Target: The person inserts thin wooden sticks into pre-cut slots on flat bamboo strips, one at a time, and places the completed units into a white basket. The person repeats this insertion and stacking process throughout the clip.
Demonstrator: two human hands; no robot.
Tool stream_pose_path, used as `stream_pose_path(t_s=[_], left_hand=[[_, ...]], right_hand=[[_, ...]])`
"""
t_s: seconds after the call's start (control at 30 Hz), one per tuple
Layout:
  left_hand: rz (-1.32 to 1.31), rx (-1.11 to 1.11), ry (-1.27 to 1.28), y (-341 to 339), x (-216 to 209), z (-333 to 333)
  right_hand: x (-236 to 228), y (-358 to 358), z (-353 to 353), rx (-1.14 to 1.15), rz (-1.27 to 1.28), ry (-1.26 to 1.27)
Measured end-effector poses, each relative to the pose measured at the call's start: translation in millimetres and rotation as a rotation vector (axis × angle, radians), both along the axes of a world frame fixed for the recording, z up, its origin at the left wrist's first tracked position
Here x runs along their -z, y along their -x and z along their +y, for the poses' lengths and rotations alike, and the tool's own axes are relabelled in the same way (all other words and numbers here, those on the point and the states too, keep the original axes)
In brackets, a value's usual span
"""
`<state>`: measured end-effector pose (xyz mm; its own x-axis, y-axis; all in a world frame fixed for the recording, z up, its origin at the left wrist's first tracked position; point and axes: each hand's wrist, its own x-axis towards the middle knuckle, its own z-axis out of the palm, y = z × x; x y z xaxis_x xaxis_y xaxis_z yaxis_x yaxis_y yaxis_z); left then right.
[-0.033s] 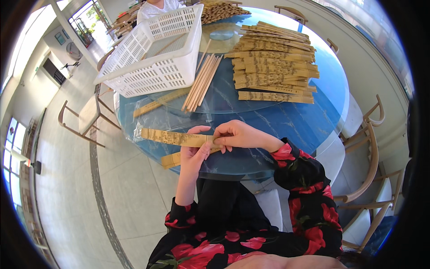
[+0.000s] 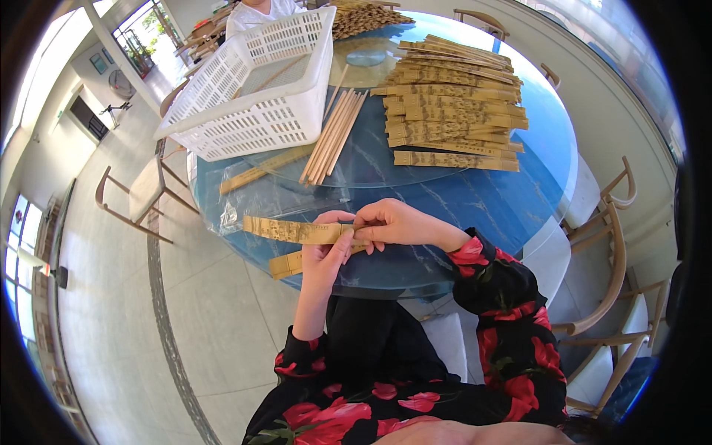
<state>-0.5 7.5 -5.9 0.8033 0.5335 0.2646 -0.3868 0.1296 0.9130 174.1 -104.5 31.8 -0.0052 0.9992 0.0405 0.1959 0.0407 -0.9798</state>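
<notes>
A long tan printed paper chopstick sleeve is held above the near table edge, its free end pointing left and slightly bowed. My left hand is closed round its right part, thumb on top. Against the sleeve's right end, the fingers of my right hand are pinched together, hiding that end. Below the left hand, another tan sleeve lies at the table's edge, partly covered. Beyond my hands lies a bunch of pale wooden chopsticks. To its right is a large pile of printed sleeves.
A white slotted plastic basket stands at the back left of the round blue table. Clear plastic film and a loose strip lie before it. Far off are a brown stack and a person. Chairs surround the table.
The held sleeve's free end has shifted a little to the right and bows more. My left hand has moved slightly right; my right hand has barely moved.
</notes>
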Motion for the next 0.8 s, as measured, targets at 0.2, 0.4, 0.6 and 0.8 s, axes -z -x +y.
stream_pose_path(t_s=[0.2,0.4,0.6,0.8], left_hand=[[-0.013,-0.115,0.034,-0.4,0.5,-10.8],[0.027,-0.139,-0.081,3.2,0.5,-13.2],[0.051,-0.115,-0.144,3.9,-2.1,-15.3],[0.082,-0.085,-0.19,1.9,-1.1,-15.8]], right_hand=[[-10.6,-3.7,-10.0,-0.005,0.253,0.131],[-8.1,-3.5,-7.7,-0.034,0.136,0.108],[-4.5,-4.5,-6.3,-0.052,0.095,0.082],[-1.7,-4.3,-4.5,-0.06,0.088,0.071]])
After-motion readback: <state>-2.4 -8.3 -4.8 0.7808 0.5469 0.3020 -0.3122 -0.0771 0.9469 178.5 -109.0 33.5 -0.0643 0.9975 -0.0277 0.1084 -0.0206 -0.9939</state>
